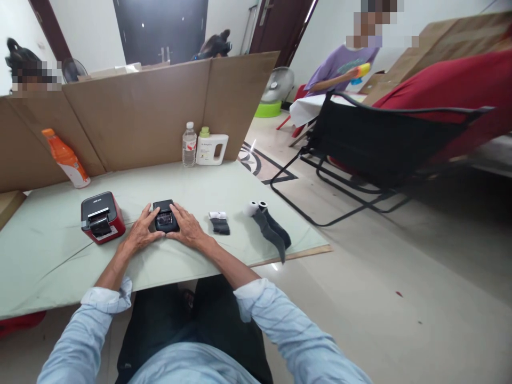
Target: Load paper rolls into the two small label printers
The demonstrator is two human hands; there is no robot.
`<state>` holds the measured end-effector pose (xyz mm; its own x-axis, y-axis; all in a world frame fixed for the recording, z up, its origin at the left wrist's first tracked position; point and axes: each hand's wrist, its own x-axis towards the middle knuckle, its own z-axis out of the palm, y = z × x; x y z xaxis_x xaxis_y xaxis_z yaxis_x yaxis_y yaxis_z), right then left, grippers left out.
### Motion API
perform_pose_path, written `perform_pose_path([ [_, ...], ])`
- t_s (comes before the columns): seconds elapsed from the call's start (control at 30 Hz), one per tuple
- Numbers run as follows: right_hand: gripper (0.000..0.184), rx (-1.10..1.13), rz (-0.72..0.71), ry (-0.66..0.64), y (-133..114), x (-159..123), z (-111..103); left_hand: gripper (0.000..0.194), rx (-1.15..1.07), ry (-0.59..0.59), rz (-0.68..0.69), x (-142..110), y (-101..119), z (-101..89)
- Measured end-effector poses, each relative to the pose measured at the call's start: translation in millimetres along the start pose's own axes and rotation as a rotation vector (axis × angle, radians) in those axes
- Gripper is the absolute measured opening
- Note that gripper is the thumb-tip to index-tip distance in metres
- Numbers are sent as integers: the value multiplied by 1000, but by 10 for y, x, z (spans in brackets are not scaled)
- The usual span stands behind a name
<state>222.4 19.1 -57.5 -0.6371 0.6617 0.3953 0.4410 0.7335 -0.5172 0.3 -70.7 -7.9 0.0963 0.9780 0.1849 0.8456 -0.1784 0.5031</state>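
Observation:
Both hands grip a small black portable printer (164, 217) that rests on the table. My left hand (140, 230) holds its left side, thumb at the near corner and fingers on the far left edge. On the opposite side my right hand (186, 226) has its thumb near the front and its fingers along the right edge. To the left stands a red and black label printer (103, 216). Right of my right hand lies a short white roll with a dark strip (220, 223). Farther right, two more rolls (257, 207) trail long dark strips toward the table's edge.
A cardboard screen (152, 112) stands along the table's back. Before it are an orange bottle (66, 157), a clear water bottle (189, 145) and a white jug (212, 149). A black folding chair (372, 144) is at right; a person in purple (340, 66) is beyond it.

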Motion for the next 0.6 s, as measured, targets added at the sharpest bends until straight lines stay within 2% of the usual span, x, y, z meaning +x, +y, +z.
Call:
perform_pose_path([
  [0.33,107,13,-32,43,1,-78,46,90,84,25,-3,-74,93,96],
  [0.6,98,36,22,39,34,-99,79,80,84,92,-25,-74,130,173],
])
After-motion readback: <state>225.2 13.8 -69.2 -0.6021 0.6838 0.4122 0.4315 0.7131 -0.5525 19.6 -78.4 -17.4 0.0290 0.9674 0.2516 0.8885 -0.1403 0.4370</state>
